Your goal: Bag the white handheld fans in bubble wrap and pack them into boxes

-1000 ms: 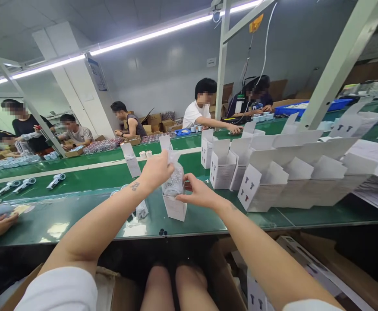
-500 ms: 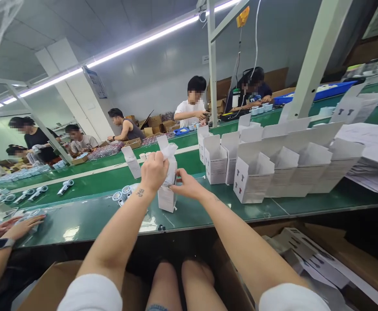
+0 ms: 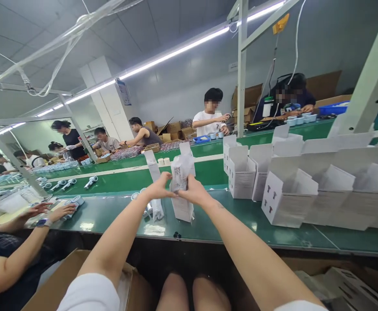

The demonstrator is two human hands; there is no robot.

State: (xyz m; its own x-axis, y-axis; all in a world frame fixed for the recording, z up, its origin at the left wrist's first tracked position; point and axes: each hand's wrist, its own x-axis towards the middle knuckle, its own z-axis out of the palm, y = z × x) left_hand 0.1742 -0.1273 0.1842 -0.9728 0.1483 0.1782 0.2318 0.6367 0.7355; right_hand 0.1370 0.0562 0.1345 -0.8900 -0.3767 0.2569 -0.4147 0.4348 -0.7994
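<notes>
Pinching a clear plastic bag (image 3: 180, 172) from both sides, the left hand (image 3: 158, 188) and the right hand (image 3: 196, 191) are closed on its lower part, fingertips nearly meeting. The bag, with a small printed item inside, is upright at 12 o'clock of the hands, directly above the open white box (image 3: 182, 208) that stands on the green tabletop (image 3: 228, 220). Its bottom seems to be at the box's mouth, not down inside, and the box's flap is up. So the bagging looks done; seating the bag and closing the flap look undone. At 3 o'clock of the hands stands a row of open boxes (image 3: 240, 175); at 8 o'clock another bagged piece (image 3: 157, 209) lies just beside the box.
</notes>
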